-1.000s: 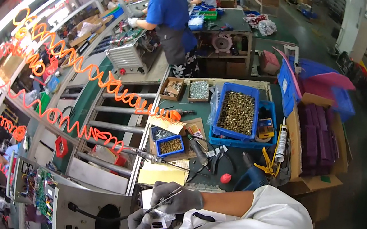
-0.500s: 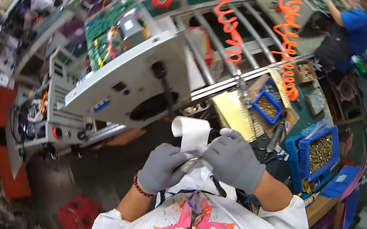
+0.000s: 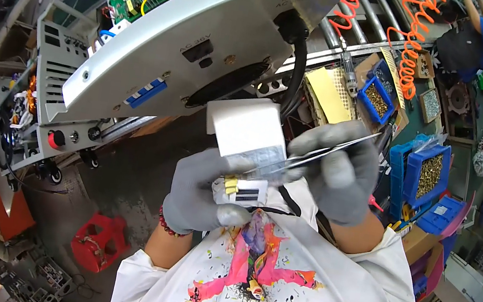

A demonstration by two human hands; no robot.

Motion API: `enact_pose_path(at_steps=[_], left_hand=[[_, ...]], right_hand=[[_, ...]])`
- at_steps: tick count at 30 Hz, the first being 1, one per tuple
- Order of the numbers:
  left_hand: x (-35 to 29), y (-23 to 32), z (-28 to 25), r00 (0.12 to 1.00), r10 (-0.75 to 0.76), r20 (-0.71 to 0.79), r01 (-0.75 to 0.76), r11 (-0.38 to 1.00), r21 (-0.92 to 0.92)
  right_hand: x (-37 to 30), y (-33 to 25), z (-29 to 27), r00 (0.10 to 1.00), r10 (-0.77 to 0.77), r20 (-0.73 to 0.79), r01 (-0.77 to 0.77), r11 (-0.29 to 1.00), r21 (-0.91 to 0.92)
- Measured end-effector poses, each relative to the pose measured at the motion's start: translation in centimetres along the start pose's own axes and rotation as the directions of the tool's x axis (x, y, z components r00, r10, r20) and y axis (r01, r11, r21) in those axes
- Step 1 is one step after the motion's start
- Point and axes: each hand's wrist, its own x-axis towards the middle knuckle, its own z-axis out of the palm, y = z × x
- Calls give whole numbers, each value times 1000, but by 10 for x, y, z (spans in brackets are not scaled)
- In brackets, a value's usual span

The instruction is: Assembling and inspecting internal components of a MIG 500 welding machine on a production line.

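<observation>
Left hand (image 3: pixel 197 193) grips white sheet (image 3: pixel 248 130) at its 1 o'clock, right hand (image 3: pixel 344 173) clasps metal tweezers (image 3: pixel 331 151), one end by clear film (image 3: pixel 263 159) at the sheet's 5 o'clock, so a tweezer slip could crease or tear the film.

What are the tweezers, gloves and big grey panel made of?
Tweezers in the right hand: likely steel, polished; slim, stiff prongs with a silvery glint.
Gloves: probably fabric, matte grey; they hug the fingers and show no gloss. Any coating can't be told.
Grey panel: seemingly painted sheet metal, smooth satin; soft sheen, cut-outs. Plastic isn't ruled out.
</observation>
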Motion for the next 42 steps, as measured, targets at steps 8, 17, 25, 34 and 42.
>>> enact_pose_path(at_steps=[8, 17, 25, 34, 42], left_hand=[[-12, 7, 7, 981, -181, -72, 182, 983, 10], [-15, 25, 58, 976, -145, -165, 175, 967, 183], [-33, 31, 66, 907, -286, -309, 279, 958, -68], [-23, 32, 33, 930, -181, -319, 154, 982, -108], [-20, 13, 23, 982, -78, -171, 77, 997, -15]], right_hand=[[20, -20, -24, 833, -506, 221, 446, 382, -809], [20, -59, -41, 637, 339, 692, 740, -18, -672], [25, -70, -43, 730, 226, 645, 595, 255, -762], [2, -20, -8, 927, 373, 32, -299, 791, -534], [5, 5, 13, 863, 505, 3, -489, 837, -245]])
